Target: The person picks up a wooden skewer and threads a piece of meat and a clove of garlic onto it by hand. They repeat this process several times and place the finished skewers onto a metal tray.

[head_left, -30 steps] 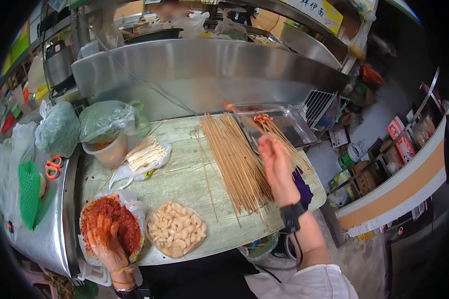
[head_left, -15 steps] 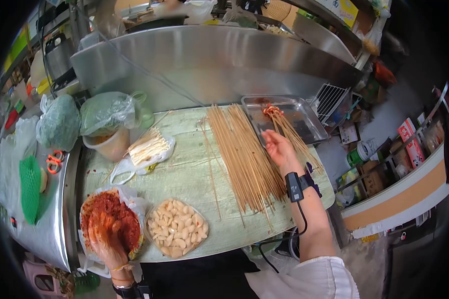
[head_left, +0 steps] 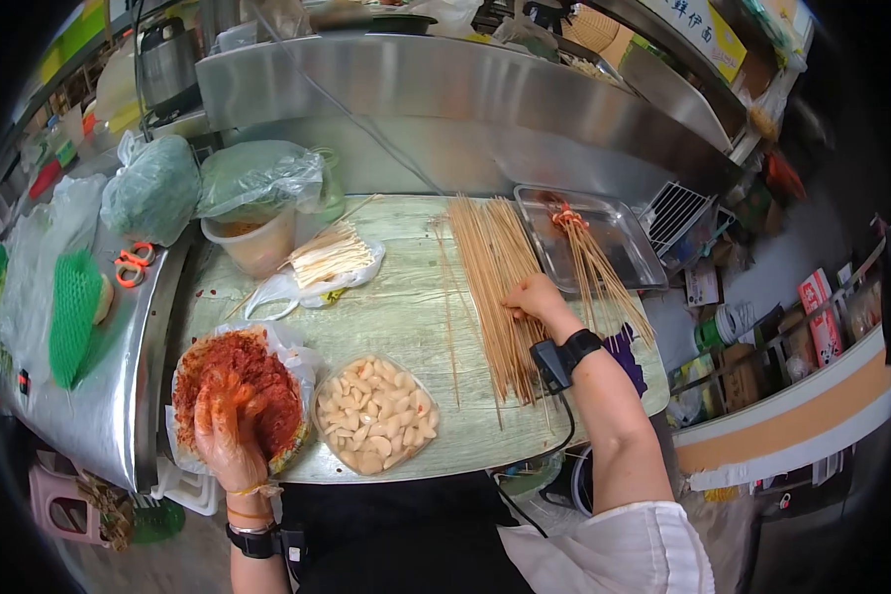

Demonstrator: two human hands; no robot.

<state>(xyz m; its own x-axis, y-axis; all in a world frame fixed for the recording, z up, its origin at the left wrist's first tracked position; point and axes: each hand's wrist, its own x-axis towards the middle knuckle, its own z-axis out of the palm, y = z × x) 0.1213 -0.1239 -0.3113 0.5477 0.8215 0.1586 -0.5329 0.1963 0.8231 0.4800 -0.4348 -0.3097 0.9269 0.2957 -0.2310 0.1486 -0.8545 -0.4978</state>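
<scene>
My left hand (head_left: 230,436), in a clear plastic glove smeared red, rests in a bag-lined bowl of red minced mixture (head_left: 257,371). Its fingers curl into the mixture, and their tips are partly hidden. Beside it stands a container of peeled garlic cloves (head_left: 376,414). My right hand (head_left: 537,300) is closed in a pinch on the bamboo skewers (head_left: 485,287), spread in a long bundle; how many it grips is hidden. Beyond it, a metal tray (head_left: 629,223) bears several skewers with red-coated pieces (head_left: 567,218) at their far ends.
Enoki mushrooms (head_left: 332,255) lie on a plastic bag at the back left, near a bag-topped tub (head_left: 252,247). Orange scissors (head_left: 135,264) and a green net (head_left: 74,317) lie on the steel counter at left. A steel panel (head_left: 416,89) borders the back. Purple cloth (head_left: 624,358) lies at the right edge.
My right hand has moved from beside the tray down onto the skewer bundle, its fingers going from apart to pinched. My left hand stays in the red mixture. The view has shifted.
</scene>
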